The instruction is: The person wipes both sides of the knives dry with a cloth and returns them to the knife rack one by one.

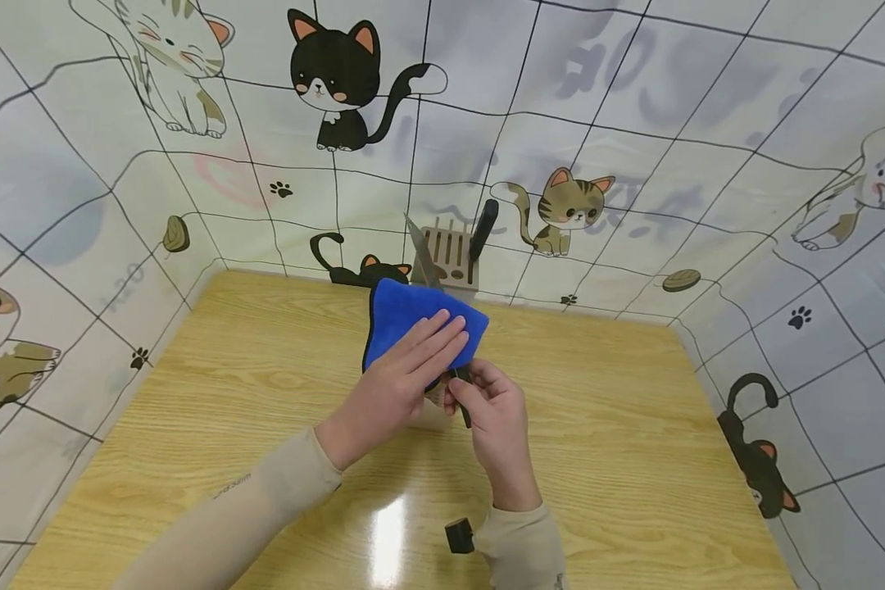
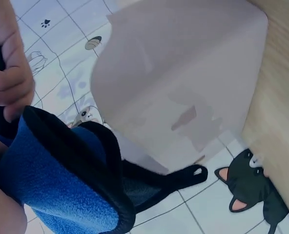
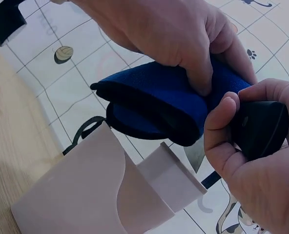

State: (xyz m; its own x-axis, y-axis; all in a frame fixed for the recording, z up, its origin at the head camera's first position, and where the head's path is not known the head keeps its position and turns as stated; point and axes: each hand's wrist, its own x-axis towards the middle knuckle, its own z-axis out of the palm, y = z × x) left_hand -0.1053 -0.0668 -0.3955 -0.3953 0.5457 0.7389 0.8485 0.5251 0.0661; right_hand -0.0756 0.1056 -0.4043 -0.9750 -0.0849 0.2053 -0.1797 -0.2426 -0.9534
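Note:
My left hand [image 1: 394, 385] pinches a folded blue cloth [image 1: 406, 315] with a black edge, fingers flat along its top and thumb on the other side. Between the cloth's folds runs a knife, its pointed blade [image 1: 422, 252] sticking out at the far end and its middle hidden. My right hand [image 1: 497, 410] grips the knife's black handle [image 3: 259, 129] just below the cloth. In the left wrist view the cloth [image 2: 71, 180] bends into a wide fold, with fingers of the right hand [image 2: 12, 73] above it.
Behind the hands, a light beige knife block [image 1: 450, 246] with several slots stands against the wall. A black handle [image 1: 484, 225] rises from its right side. A small black block [image 1: 459, 536] sits by the right sleeve. Wood-grain tabletop [image 1: 619, 434] extends on both sides, bounded by cat-print walls.

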